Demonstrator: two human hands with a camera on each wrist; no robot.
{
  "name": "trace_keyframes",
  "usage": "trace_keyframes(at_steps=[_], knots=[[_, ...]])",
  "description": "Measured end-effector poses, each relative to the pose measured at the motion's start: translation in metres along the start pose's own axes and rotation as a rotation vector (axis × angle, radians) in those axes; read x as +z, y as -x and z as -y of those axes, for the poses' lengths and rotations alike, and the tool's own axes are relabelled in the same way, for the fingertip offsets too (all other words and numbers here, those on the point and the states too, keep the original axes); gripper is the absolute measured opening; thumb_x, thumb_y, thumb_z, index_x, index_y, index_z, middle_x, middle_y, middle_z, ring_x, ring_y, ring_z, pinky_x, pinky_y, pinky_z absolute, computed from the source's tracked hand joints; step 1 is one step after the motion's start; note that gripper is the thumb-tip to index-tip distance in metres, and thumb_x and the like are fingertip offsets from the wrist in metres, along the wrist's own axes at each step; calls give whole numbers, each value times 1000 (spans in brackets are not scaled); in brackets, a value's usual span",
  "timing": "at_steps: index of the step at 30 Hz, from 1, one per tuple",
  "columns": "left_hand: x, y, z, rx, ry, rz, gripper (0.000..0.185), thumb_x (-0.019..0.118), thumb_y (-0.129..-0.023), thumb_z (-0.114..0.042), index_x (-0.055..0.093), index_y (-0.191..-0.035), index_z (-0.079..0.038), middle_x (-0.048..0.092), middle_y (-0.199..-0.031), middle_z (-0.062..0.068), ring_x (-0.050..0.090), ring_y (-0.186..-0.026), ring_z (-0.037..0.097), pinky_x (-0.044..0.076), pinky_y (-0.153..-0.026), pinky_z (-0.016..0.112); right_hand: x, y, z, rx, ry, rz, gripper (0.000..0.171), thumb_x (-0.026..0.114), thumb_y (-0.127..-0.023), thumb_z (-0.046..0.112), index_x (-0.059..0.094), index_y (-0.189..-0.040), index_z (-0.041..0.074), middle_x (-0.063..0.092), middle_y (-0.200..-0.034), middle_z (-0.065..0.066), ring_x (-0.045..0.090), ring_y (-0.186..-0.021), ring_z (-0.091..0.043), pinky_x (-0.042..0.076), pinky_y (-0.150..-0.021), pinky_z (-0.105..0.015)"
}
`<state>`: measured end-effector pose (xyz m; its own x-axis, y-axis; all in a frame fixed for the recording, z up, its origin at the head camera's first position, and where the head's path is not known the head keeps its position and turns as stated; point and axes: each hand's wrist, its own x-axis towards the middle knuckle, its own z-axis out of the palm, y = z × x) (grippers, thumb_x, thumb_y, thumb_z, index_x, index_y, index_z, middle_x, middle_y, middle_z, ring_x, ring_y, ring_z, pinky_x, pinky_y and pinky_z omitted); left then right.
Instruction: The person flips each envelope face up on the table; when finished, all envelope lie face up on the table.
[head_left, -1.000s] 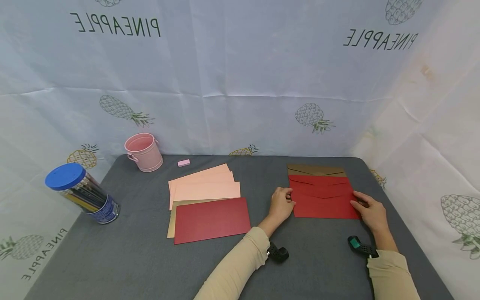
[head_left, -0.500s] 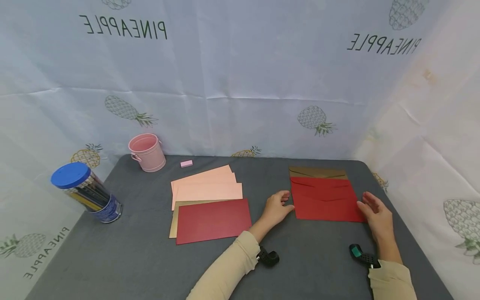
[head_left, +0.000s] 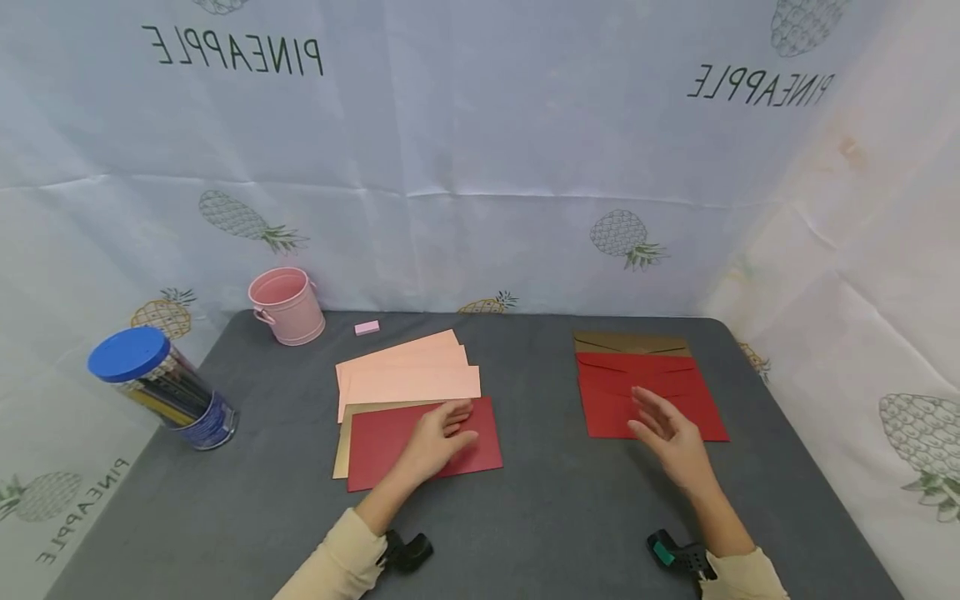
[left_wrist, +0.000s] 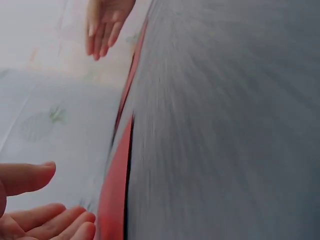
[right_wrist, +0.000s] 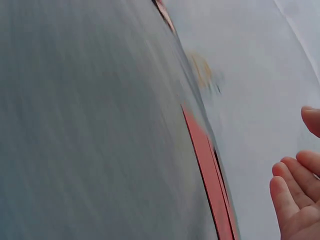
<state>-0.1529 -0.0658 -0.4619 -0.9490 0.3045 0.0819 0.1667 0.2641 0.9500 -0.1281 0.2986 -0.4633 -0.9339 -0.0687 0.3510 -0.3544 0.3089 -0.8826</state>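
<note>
Left hand [head_left: 435, 440]: empty, fingers loosely bent, poised over a smooth, oblong red card [head_left: 384, 440]. Right hand [head_left: 671, 443]: likewise empty, above the near part of a flat red envelope [head_left: 688, 398] with flap creases. On the grey desk [head_left: 540, 517], the red card overlapped a tan card [head_left: 341, 454]; behind lay fanned, matte peach cards [head_left: 416, 383]. A brown envelope [head_left: 633, 343] showed beyond the red one. At left stood a blue-lidded clear jar [head_left: 208, 423]; farther, a round pink bucket [head_left: 296, 318] and small block [head_left: 367, 327]. Creased pineapple-print cloth [head_left: 480, 150] hung behind.
</note>
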Motion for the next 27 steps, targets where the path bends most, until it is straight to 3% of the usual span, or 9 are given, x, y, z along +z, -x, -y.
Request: trace_keyframes(at_steps=[6, 8, 12, 17, 22, 27], knots=[[-50, 35, 3, -62, -303, -199, 54, 69, -85, -9, 50, -134, 1, 55, -132, 22, 54, -120, 38, 45, -98, 50, 53, 3, 9, -59, -64, 179, 53, 63, -86, -4, 44, -136, -6, 48, -137, -23, 51, -125, -7, 44, -98, -17], [-62, 44, 3, -85, -386, -250, 55, 69, -85, -11, 49, -135, 0, 54, -132, 24, 55, -118, 41, 45, -97, 53, 70, 4, 12, -34, -82, 246, 53, 64, -88, 1, 44, -136, -5, 46, -137, -29, 50, -126, -12, 44, -99, -20], [-82, 56, 6, -125, -476, -322, 56, 68, -86, -13, 48, -135, 1, 52, -132, 28, 55, -115, 45, 45, -95, 57, 101, 0, 17, 21, -130, 349, 54, 65, -89, 7, 43, -137, -6, 45, -138, -28, 47, -128, -32, 44, -101, -30], [-94, 60, 11, -153, -483, -345, 55, 67, -87, -13, 47, -135, 3, 51, -133, 28, 52, -119, 45, 40, -99, 59, 130, -7, 22, 99, -171, 406, 58, 66, -89, 10, 40, -138, -8, 44, -140, -28, 43, -128, -42, 43, -102, -37], [-97, 60, 13, -201, -436, -323, 58, 67, -87, -13, 43, -137, 5, 47, -137, 29, 53, -119, 43, 43, -99, 52, 147, -13, 23, 181, -180, 436, 62, 65, -89, 10, 36, -140, -10, 42, -140, -29, 43, -129, -41, 42, -103, -39], [-99, 60, 15, -239, -406, -310, 59, 66, -87, -12, 41, -138, 6, 45, -137, 31, 53, -117, 45, 45, -94, 48, 155, -15, 23, 206, -169, 436, 64, 66, -88, 11, 35, -141, -10, 41, -142, -29, 43, -130, -40, 42, -103, -40]])
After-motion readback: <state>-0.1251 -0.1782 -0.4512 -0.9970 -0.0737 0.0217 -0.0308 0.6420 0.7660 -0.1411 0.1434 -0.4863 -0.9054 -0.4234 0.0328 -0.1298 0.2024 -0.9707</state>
